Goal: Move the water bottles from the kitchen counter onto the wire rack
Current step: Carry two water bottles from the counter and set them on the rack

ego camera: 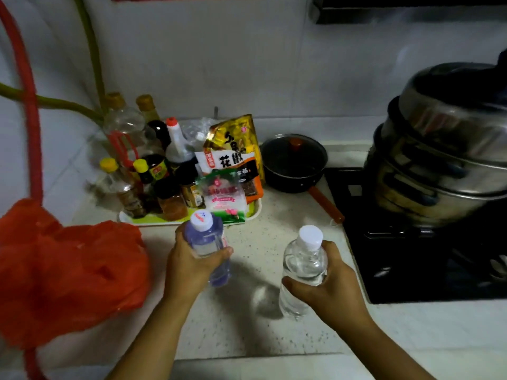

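Observation:
Two water bottles with white caps are in my hands over the speckled counter. My left hand is wrapped around a purple-tinted bottle, which stands upright. My right hand grips a clear bottle around its middle, also upright. I cannot tell whether either bottle's base touches the counter. No wire rack shows in this view.
A tray of sauce bottles and spice packets sits behind the hands. A red plastic bag lies at the left. A small black pot and stacked steel pots stand on the black stove at the right.

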A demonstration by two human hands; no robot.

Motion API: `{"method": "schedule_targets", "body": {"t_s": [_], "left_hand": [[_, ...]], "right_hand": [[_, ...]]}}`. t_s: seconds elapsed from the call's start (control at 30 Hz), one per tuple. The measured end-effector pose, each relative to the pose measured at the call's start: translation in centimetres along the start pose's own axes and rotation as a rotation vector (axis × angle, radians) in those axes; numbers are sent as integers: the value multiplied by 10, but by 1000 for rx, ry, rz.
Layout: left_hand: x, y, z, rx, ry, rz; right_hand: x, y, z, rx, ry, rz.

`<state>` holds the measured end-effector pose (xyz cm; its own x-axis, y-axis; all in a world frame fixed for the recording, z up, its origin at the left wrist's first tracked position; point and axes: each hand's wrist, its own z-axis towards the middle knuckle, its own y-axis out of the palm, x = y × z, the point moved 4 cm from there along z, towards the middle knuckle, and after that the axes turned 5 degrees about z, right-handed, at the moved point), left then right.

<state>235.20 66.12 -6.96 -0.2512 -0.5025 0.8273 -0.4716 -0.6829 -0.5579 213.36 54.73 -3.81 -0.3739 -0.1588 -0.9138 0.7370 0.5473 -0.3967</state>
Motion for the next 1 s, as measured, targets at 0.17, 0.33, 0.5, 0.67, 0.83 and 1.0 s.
{"method": "schedule_targets", "body": {"t_s": [0.17,0.33,0.5,0.67,0.83,1.0], "left_hand": [[0,10,7,-38,29,9],[43,44,-15,-210,166,127],[109,122,-79,-434,345,134],[173,217,-179,-665,460,140],[226,316,-297,-778,534,166],[283,409,-408,-968,691,252]], "right_hand": [[19,-26,-12,85,75,21],[42,-74,-37,214,161,84],[72,-146,-79,383,230,156],[124,-246,-145,558,301,182],[181,-366,-240,698,391,137],[222,-472,-328,826,457,58]]}}
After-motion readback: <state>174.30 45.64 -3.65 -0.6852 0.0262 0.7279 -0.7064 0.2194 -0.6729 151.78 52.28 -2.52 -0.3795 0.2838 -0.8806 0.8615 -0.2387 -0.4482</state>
